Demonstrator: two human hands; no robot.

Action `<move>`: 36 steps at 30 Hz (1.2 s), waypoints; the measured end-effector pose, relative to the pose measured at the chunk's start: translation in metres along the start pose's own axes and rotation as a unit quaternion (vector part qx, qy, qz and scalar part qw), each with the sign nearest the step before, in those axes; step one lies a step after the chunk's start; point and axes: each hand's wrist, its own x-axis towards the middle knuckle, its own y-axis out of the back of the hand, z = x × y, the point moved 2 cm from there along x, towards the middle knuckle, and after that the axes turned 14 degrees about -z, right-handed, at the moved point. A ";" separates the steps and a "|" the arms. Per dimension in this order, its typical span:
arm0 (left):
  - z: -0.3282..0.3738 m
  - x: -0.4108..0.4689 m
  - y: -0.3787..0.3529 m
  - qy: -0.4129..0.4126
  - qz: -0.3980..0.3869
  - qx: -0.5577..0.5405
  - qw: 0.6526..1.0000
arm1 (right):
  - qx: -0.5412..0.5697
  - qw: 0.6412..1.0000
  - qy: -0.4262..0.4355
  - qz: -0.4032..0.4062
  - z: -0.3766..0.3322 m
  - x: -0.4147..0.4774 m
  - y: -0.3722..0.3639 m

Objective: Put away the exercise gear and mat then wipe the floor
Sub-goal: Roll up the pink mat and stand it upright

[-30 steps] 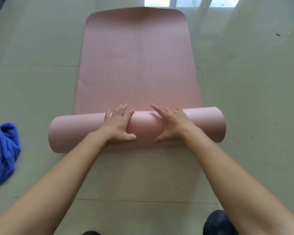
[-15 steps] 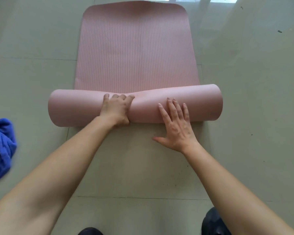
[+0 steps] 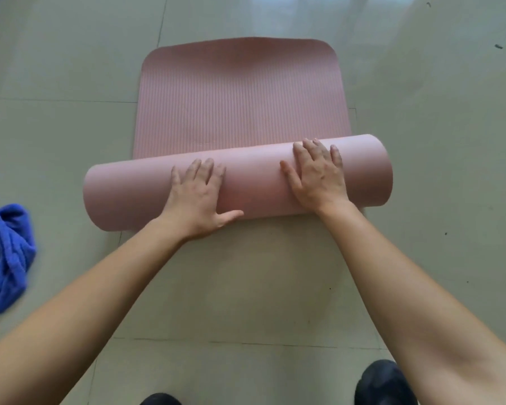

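Caught mid-roll on the mat (image 3: pixel 240 112), so still on the put-away step, wiping not yet begun. Lay on the floor (image 3: pixel 246 287) with the near part wound into a roll (image 3: pixel 129 194) and the far part flat. Pressed on top by left hand (image 3: pixel 196 197) and right hand (image 3: pixel 319 176), both spread flat, gripping nothing. Ran long axis left-right, right end slightly farther; unrolled length pointed away. Needed next, by my read: even push away on both sides to stop coning. Noted blue cloth (image 3: pixel 3 258) near left, blurred, possibly the wipe rag.
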 end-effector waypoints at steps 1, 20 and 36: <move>0.004 0.004 -0.006 0.021 -0.056 0.042 0.997 | -0.003 1.000 -0.009 -0.009 -0.002 0.002 -0.001; -0.019 0.025 0.033 -0.091 -0.232 -0.199 0.948 | -0.037 0.998 -0.012 0.053 -0.013 -0.041 -0.017; 0.046 0.037 -0.009 -0.046 -0.050 0.124 0.990 | 0.030 0.989 -0.121 0.083 0.013 -0.039 -0.020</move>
